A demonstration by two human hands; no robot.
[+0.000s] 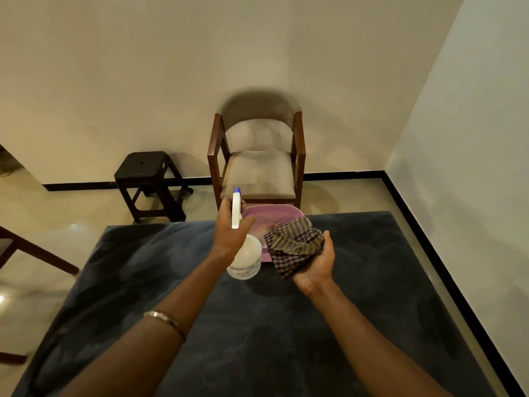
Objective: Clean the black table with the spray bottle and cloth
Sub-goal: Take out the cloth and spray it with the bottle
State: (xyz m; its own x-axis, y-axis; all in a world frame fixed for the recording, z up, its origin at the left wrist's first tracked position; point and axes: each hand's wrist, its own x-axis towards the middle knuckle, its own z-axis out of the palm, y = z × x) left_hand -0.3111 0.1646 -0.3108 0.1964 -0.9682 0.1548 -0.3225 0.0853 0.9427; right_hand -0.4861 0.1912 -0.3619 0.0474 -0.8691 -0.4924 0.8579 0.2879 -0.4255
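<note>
My left hand [230,233] holds the spray bottle [244,253] by its neck, fingers curled round it under the white trigger head. The bottle is lifted above the worktop [257,325] and tilted, so its blue nozzle tip points away from me, toward the chair [257,156]. The body is white and half clear, with a label of small dark letters that I cannot read. My right hand [315,267] is turned palm up and its grip is closed on the cloth [294,245], a bunched rag with a check pattern in dark blue and dull yellow. The cloth hangs a little over my fingers, also above the worktop and just right of the bottle.

The worktop is black, with a pale dusty haze on its surface. At its far edge, behind both hands, stands a purple plastic basket [272,214] with a mesh wall; what is in it I cannot tell. Beyond the worktop, the chair stands against the wall, and a dark stool [148,179] is left of it.
</note>
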